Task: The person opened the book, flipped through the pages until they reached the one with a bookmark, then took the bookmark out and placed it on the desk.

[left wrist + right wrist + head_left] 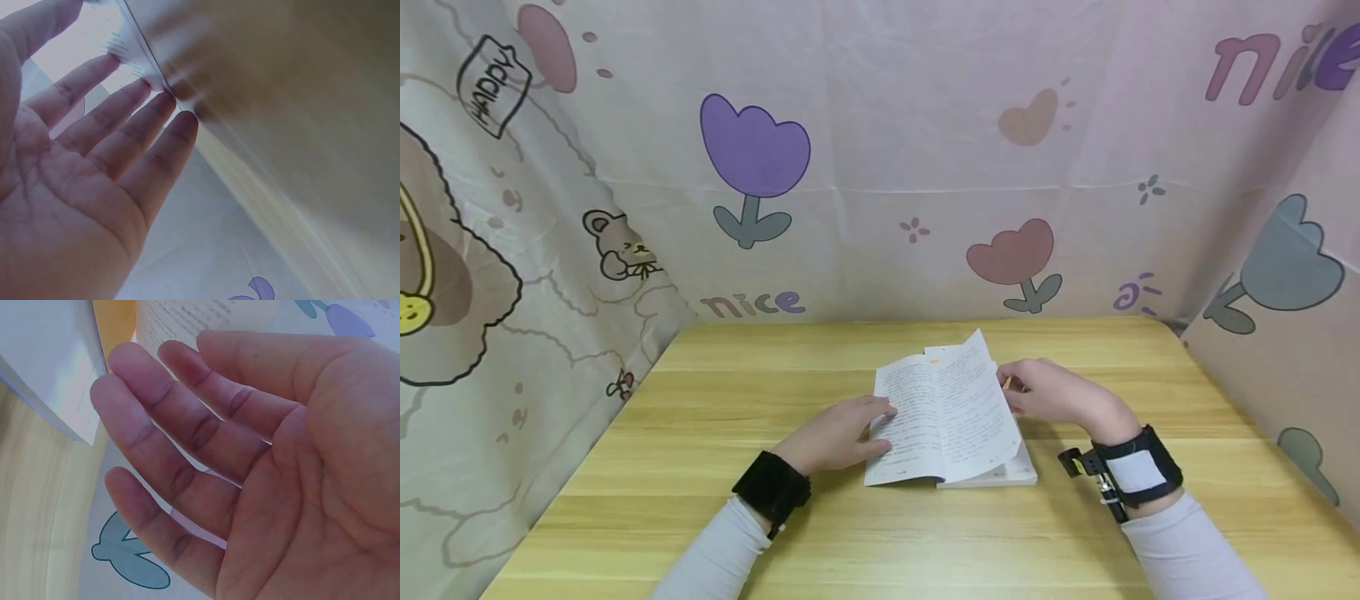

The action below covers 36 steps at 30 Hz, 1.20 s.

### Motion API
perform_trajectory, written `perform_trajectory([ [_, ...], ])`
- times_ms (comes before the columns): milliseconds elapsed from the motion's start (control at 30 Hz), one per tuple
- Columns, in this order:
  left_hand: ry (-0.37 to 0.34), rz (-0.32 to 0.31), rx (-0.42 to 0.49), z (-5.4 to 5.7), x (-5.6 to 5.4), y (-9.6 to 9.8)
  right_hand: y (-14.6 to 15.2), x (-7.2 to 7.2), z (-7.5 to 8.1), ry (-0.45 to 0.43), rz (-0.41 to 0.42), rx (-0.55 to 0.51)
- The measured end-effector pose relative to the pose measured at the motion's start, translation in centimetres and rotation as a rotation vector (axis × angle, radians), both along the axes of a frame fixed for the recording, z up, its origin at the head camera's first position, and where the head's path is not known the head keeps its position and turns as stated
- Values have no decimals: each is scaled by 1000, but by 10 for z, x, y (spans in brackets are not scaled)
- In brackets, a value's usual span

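Observation:
An open book [907, 417] with printed pages lies on the wooden table. Its right-hand leaf [973, 408] is raised and curls up at the top corner, above the page block [1011, 473]. My left hand [842, 433] rests at the book's left edge, thumb and fingertips over the page; the left wrist view shows its fingers [156, 162] fairly straight against the edge. On the other side, my right hand [1045, 392] is at the raised leaf's right edge, its fingers [194, 425] loosely bent. A yellow-orange strip [115, 328] shows between page block and leaf, just past the fingertips.
The light wooden table [760, 375] extends around the book. Patterned cloth [865, 150] with flowers and lettering hangs behind it and along both sides. Each wrist wears a black band [772, 492]; the one on the right carries a small metal fitting [1105, 487].

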<state>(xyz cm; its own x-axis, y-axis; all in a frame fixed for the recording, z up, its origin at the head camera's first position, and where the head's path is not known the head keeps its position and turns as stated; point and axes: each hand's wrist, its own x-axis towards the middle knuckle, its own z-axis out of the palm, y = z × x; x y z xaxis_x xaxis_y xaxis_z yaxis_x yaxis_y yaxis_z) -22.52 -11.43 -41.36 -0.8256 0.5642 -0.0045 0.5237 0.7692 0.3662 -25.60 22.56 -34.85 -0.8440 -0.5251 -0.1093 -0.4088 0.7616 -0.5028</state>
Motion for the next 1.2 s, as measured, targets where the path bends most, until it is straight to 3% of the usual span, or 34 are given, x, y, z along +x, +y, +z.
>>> perform_trajectory([
  [700,9,-22,39,2,-2,0,-20,5,-5,112,105,-18],
  [1200,5,-6,41,5,-4,-2,-37,8,-11,124,140,-16],
])
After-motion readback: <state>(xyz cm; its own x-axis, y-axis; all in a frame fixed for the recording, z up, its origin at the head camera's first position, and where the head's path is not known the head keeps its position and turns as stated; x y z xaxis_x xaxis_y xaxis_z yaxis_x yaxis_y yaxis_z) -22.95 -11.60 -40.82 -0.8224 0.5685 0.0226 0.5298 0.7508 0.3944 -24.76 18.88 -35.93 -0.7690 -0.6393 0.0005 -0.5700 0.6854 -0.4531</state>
